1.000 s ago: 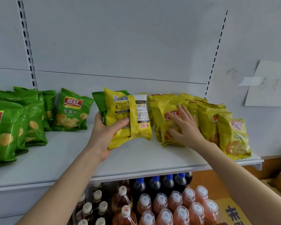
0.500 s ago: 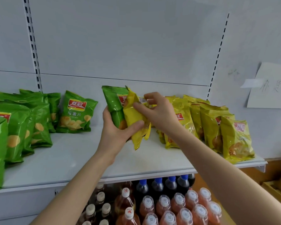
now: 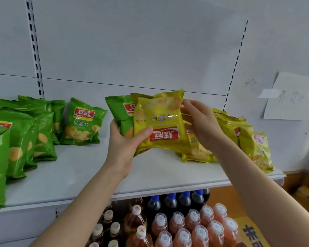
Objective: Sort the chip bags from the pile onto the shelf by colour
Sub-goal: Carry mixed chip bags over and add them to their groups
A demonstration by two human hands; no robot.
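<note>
Yellow chip bag [image 3: 159, 122]: flipped since a second ago, front now showing, logo inverted. Left hand [image 3: 125, 145] grips it with green chip bag [image 3: 119, 111]; right hand [image 3: 200, 125] pinches its edge. Probably bound for the yellow row [image 3: 248, 139] just right.

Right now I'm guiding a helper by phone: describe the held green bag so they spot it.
On the white shelf above the bottles, green bags stand left, yellow bags right. In the gap between, the left hand grips two bags. The green bag is the rear one, half hidden behind an upside-down yellow bag: the only green one held.
</note>
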